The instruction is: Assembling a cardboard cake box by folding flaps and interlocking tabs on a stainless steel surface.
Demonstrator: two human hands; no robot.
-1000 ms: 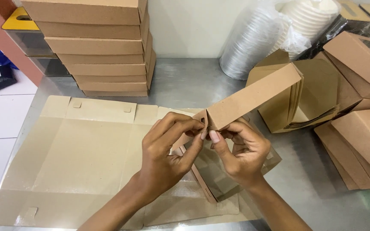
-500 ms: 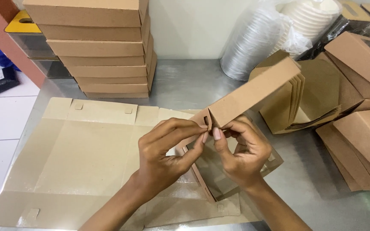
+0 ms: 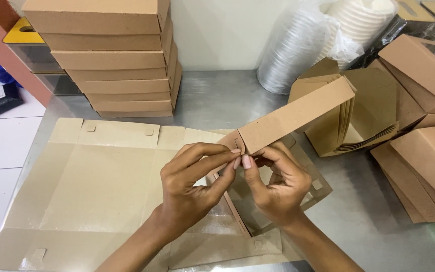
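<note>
Steel tabletop fills the frame, brown flat cardboard sheet spread lower left. At centre, both hands pinch the half-folded brown windowed carton: left hand and right hand clamp its corner tab, steadying the raised wall.

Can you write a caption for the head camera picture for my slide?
Left hand and right hand pinch a corner of a cardboard box over flat cardboard sheets.

A food-packaging workroom: a steel counter crowded with stacked cardboard boxes, flat box blanks and bagged plastic lids.
</note>
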